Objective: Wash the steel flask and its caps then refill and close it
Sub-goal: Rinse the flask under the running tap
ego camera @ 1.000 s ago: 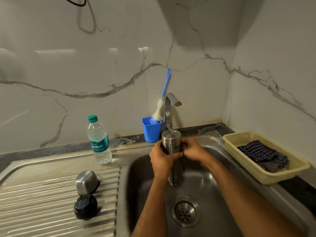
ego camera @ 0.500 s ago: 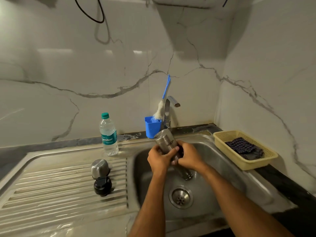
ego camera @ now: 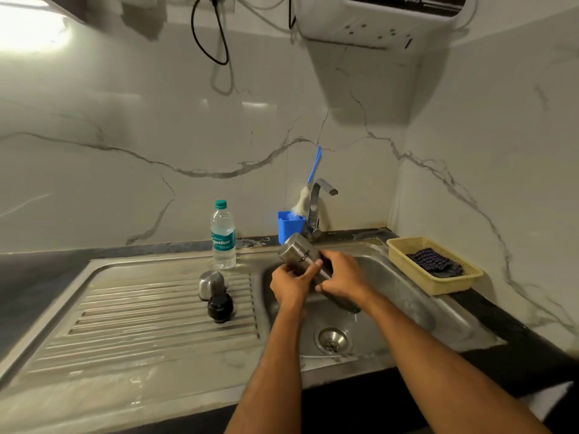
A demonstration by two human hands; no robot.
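Since half a second ago the flask has tipped further over — its base now points up and to the left, its mouth down into the sink, where before it leaned more steeply. Both hands have stayed wrapped on it.

Left to right: the ribbed drainboard carries the steel cap, dome up, and just in front of it, touching or nearly so, the black cap. Behind them, at the back edge of the board, a water bottle with a green lid stands upright. Further right a blue cup sits against the wall with a brush leaning out of it, just beside the tap.

Over the basin the left hand grips the flask near its upturned base, thumb laid across the printed side. The right hand curls round the middle of the body — its fingers hide that stretch of steel. The flask's lower end shows below the right wrist, above the drain; a thin trickle seems to fall from it, though the blur makes that hard to settle.

On the counter to the right a yellow basket holds a dark checked cloth, well apart from the hands.
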